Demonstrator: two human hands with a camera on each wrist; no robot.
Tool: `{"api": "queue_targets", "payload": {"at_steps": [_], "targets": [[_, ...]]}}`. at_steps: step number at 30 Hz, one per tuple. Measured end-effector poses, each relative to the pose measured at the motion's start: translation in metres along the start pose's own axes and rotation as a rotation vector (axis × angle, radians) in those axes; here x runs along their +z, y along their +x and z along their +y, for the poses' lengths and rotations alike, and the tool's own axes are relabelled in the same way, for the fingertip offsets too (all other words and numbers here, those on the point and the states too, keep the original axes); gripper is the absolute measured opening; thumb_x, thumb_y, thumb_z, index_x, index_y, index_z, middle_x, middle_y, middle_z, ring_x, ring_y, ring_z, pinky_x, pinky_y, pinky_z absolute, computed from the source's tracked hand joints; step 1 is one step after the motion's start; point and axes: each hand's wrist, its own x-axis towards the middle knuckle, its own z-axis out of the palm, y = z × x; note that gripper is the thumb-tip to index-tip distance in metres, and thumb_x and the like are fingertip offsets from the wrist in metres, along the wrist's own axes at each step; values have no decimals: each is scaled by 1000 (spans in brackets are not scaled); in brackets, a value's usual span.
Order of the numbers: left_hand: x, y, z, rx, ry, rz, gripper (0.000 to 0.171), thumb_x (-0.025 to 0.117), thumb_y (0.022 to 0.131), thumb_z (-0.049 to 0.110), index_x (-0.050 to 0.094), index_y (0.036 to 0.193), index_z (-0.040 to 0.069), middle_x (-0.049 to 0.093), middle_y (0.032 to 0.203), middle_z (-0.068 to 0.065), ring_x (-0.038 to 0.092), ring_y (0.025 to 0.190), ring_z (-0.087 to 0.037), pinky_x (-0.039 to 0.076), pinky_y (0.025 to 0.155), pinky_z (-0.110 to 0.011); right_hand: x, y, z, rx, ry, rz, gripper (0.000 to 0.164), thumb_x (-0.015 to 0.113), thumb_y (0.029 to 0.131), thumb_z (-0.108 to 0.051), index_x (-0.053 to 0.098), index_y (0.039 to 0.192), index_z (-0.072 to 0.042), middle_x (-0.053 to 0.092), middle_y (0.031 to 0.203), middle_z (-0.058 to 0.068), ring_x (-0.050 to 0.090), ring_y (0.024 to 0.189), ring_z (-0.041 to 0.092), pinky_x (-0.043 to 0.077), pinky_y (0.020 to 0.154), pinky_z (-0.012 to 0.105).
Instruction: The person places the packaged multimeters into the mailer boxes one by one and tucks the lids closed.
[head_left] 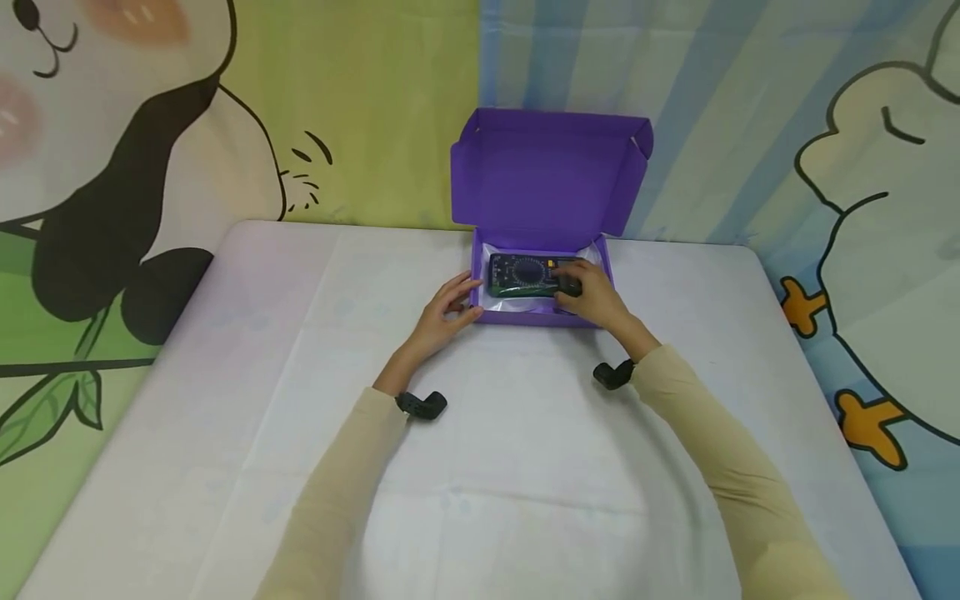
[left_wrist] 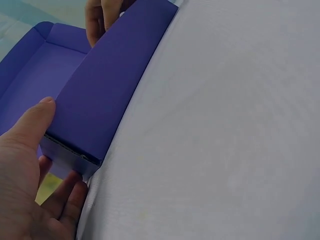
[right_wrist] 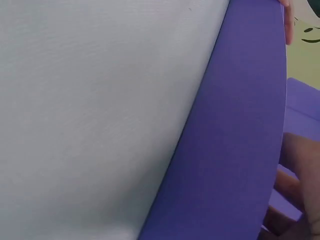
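Observation:
A purple cardboard box stands at the back of the table with its lid raised. Inside, on clear plastic wrapping, lies a black digital multimeter with a round dial, its dial end toward the left. My right hand reaches over the box's right side and grips the multimeter's right end, covering that part. At the box's left front corner, my left hand holds the side wall. In the left wrist view its thumb lies at the rim and the fingers touch the outer wall. The box's front wall hides the multimeter from both wrist views.
A white cloth covers the table. Behind the box hangs a printed cloth backdrop with cartoon animals. A black wrist camera is strapped to the left wrist, and another camera to the right.

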Motion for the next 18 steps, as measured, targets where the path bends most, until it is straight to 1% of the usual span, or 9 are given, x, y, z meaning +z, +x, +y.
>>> {"api": "queue_targets", "payload": {"at_steps": [2,5,7,10,13,16,18], "targets": [[-1,1,1,2,-7,-11,49,68,93,11,53,140,9,32,156,-6,51,125,-29,44,103,-39,-1,-3,3,-19,57,39,38,64,91,-6,60,128,2,50,136,24,42,129,43,36,105,57],[-4,3,5,-15,-18,-52,56,68,93,13,46,145,10,31,156,-8,47,131,-30,44,104,-41,-3,-6,8,-32,133,136,31,61,92,-2,63,122,4,53,133,23,46,127,41,41,101,55],[-7,6,10,-40,-23,-77,63,68,93,15,38,149,11,31,156,-10,45,133,-32,43,104,-44,-4,-8,11,-36,190,204,27,60,91,1,65,117,5,55,131,23,48,125,39,43,100,54],[-12,12,19,-99,-1,-96,73,67,94,20,25,153,14,33,154,-12,42,136,-33,40,106,-47,-8,-9,13,-34,309,308,24,57,91,5,66,113,6,55,129,23,48,126,35,45,101,51],[-19,19,27,-133,39,-86,78,67,94,22,18,154,14,33,153,-16,37,138,-34,36,108,-47,-15,-10,10,-46,443,411,26,54,90,10,64,113,10,52,130,25,46,128,32,44,103,50],[-25,30,32,-125,69,-57,80,66,94,19,15,155,12,27,154,-18,31,141,-36,33,110,-48,-25,-13,0,-39,566,503,29,50,88,15,60,115,16,50,131,30,45,128,31,43,104,48],[-28,38,34,-110,86,-32,81,66,94,17,13,155,11,23,155,-19,27,142,-38,32,110,-50,-33,-15,-7,7,619,543,32,49,88,15,58,119,16,49,133,29,45,128,29,44,105,42]]}}
